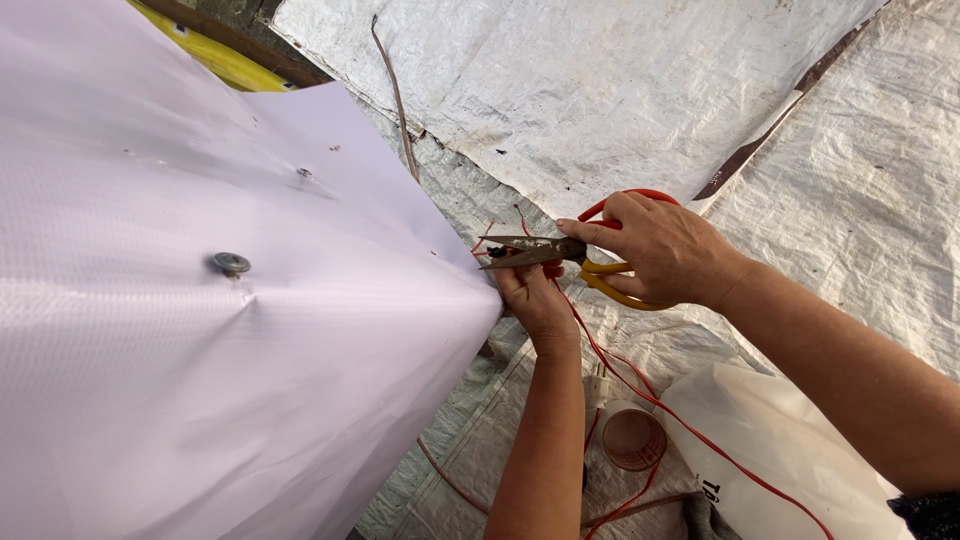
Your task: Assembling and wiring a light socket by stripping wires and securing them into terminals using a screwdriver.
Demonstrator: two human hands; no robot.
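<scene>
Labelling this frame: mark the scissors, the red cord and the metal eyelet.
scissors [530, 250], head view, on the blades near the pivot.
red cord [610, 365], head view, on the stretch below the hands.
metal eyelet [230, 263], head view, on its round rim in the white sheet.

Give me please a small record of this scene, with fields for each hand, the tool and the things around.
left hand: pinches the edge of the white sheet
right hand: holds the scissors, fingers in the handles
scissors: blades slightly apart, pointing left, next to a red cord
white sheet: stretched, with a round metal fastener
ground: silver woven tarp, a plastic cup, a white bag
</scene>
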